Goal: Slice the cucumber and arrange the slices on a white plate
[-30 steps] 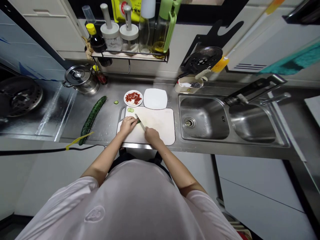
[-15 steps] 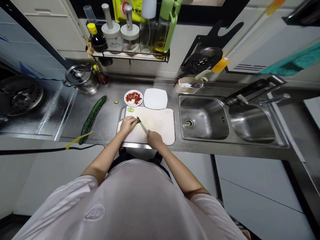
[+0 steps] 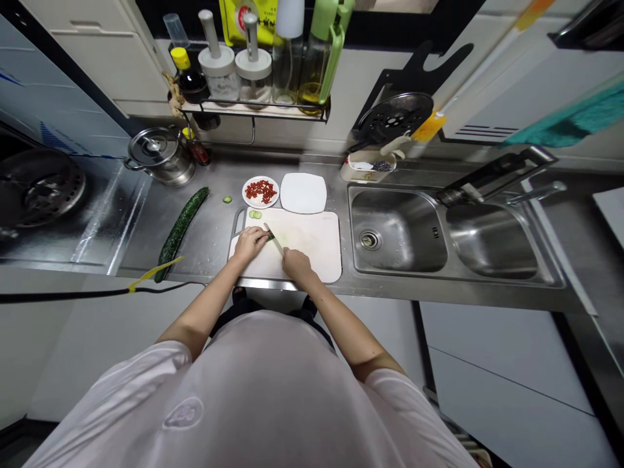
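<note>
My left hand (image 3: 250, 243) is closed on a short dark-green piece of cucumber (image 3: 270, 236) over the white cutting board (image 3: 316, 237); the fingers cover most of the piece. In my right hand (image 3: 296, 265) is a knife (image 3: 275, 240), its handle hidden in the fist and its blade slanting up and left against the cucumber piece. Pale cucumber slices (image 3: 255, 214) lie at the board's upper left corner. A small cut cucumber end (image 3: 227, 199) rests on the steel counter, and a long whole cucumber (image 3: 182, 231) lies further left.
Behind the board stand a plate of chopped red pieces (image 3: 252, 202) and a white square plate (image 3: 303, 193). A lidded pot (image 3: 160, 156) is at the back left, and a double sink (image 3: 397, 231) at the right. A shelf (image 3: 253, 110) with bottles and jars hangs above.
My right hand has moved a little up and left with the knife, so the blade tip reaches further past the cucumber piece. My left hand stays almost in place.
</note>
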The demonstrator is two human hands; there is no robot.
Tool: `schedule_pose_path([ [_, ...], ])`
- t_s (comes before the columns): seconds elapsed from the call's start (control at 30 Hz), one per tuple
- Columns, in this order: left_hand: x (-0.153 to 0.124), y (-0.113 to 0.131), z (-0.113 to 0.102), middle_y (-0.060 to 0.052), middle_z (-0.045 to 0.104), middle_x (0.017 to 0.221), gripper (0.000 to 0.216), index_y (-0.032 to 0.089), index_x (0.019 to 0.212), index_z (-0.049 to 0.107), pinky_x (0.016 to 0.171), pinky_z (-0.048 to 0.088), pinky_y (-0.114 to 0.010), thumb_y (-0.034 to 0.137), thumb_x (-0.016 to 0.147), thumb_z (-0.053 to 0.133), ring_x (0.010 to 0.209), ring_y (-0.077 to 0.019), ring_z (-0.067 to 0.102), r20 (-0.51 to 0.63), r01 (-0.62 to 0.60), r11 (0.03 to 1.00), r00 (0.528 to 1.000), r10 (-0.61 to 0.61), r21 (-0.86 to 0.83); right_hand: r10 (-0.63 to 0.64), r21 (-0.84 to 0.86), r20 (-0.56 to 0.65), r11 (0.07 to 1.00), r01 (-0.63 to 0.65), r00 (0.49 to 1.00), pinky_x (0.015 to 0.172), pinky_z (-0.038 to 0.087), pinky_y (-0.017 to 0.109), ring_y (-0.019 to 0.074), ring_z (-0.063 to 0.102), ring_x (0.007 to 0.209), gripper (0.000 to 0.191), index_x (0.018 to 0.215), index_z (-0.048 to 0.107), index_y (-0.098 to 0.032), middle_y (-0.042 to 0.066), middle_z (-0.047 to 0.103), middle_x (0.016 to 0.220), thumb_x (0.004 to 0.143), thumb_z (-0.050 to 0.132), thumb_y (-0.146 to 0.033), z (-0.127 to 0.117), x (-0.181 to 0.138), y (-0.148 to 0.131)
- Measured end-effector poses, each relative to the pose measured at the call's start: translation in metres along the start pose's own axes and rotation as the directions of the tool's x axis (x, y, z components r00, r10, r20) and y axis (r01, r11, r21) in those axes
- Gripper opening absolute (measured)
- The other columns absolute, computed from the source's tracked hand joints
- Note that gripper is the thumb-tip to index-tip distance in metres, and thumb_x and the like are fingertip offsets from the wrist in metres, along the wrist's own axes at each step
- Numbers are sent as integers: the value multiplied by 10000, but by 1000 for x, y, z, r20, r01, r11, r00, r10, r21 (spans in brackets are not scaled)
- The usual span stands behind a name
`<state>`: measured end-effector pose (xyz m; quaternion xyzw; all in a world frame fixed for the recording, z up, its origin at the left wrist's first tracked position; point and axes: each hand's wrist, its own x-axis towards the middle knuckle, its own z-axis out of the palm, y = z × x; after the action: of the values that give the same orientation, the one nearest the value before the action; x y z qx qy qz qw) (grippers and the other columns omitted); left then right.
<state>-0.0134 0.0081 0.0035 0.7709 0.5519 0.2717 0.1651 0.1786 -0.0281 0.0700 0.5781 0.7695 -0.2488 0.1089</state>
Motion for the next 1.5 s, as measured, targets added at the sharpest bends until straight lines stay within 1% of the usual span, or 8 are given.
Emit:
schedule_pose_path([
  [0.1, 0, 1, 0, -58, 673, 957, 227, 239, 982, 713, 875, 438, -362, 322, 910, 514, 940, -199, 577, 5, 5, 1000, 1000, -5, 4, 11, 4, 10, 1000, -11, 1000, 777, 463, 307, 227, 638, 954, 271, 1105, 540, -157, 125, 671, 1012, 935, 328, -142, -1, -2, 0],
  [0.27, 0, 1, 0, -61, 668, 965, 232, 235, 974, 713, 875, 437, -363, 326, 914, 507, 941, -199, 581, 5, 12, 1000, 1000, -12, 8, 24, 11, 67, 1000, -25, 997, 766, 464, 309, 235, 641, 944, 244, 1099, 540, -155, 127, 671, 1009, 924, 370, -154, -1, -15, 5],
  [0.4, 0, 1, -1, -57, 670, 964, 222, 234, 968, 714, 871, 439, -355, 319, 910, 517, 942, -195, 581, 4, 12, 1000, 1000, -12, 2, 29, 2, 69, 1000, -29, 997, 761, 465, 312, 233, 644, 932, 242, 1106, 534, -152, 132, 670, 1002, 925, 373, -159, 0, -19, 6],
  [0.57, 0, 3, -3, -53, 674, 965, 224, 234, 969, 713, 869, 442, -349, 322, 911, 516, 939, -193, 582, 6, 8, 1000, 1000, -8, 7, 21, -6, 50, 1000, -21, 999, 743, 475, 307, 232, 649, 920, 236, 1076, 546, -151, 127, 670, 995, 909, 379, -145, 1, -15, 5],
  [0.87, 0, 5, -3, -57, 674, 954, 238, 233, 968, 715, 869, 442, -353, 331, 917, 504, 941, -199, 581, 7, 13, 1000, 1000, -13, 26, 29, -12, 23, 1000, -28, 999, 801, 475, 310, 224, 640, 985, 272, 1109, 541, -156, 128, 667, 1033, 908, 364, -108, -1, -1, -4],
  [1.13, -1, 1, 0, -51, 674, 963, 222, 230, 975, 710, 870, 434, -346, 321, 911, 518, 937, -191, 577, 2, 7, 1000, 1000, -7, 24, 39, -17, 67, 999, -38, 997, 767, 474, 313, 227, 649, 943, 236, 1082, 541, -152, 131, 668, 1011, 924, 368, -131, 3, -18, 3],
  [1.23, -1, -1, 1, -53, 671, 966, 218, 231, 980, 708, 872, 432, -351, 315, 909, 521, 938, -193, 577, 3, 10, 1000, 1000, -10, 26, 31, -23, 57, 999, -30, 998, 760, 475, 317, 231, 648, 942, 245, 1085, 540, -147, 138, 668, 1008, 918, 363, -122, 5, -21, 5],
  [1.5, -1, 4, -2, -59, 670, 966, 238, 229, 972, 708, 871, 432, -358, 331, 919, 499, 934, -198, 577, 11, -1, 1000, 1000, 1, 27, 26, -15, 19, 1000, -26, 999, 780, 479, 309, 220, 648, 954, 259, 1095, 537, -156, 124, 670, 1018, 907, 366, -108, 6, -5, -2],
])
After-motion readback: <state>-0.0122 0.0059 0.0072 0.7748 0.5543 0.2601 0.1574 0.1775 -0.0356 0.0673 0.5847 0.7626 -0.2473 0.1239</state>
